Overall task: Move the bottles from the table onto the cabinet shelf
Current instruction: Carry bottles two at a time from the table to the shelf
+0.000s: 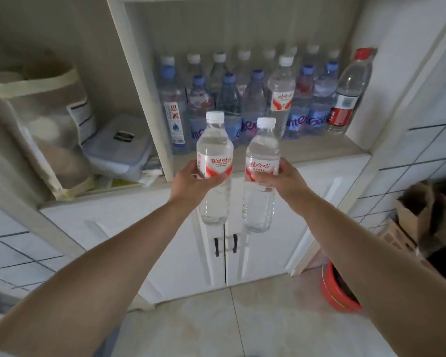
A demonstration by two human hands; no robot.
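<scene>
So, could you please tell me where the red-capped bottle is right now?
In the head view, the red-capped bottle stands upright at the far right end of the cabinet shelf, beside the blue-capped bottles and close to the cabinet's right wall.

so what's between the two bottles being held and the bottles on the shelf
Head view: only a bare strip of shelf front separates the held bottles from the shelved bottles.

Soft, even indoor light, slightly dim and hazy.

Wide-angle distortion bends the cabinet frame (139, 86) and the tiled walls at the edges; the red basin (337, 292) smears with motion blur; shadows stay faint, no harsh glare.
</scene>
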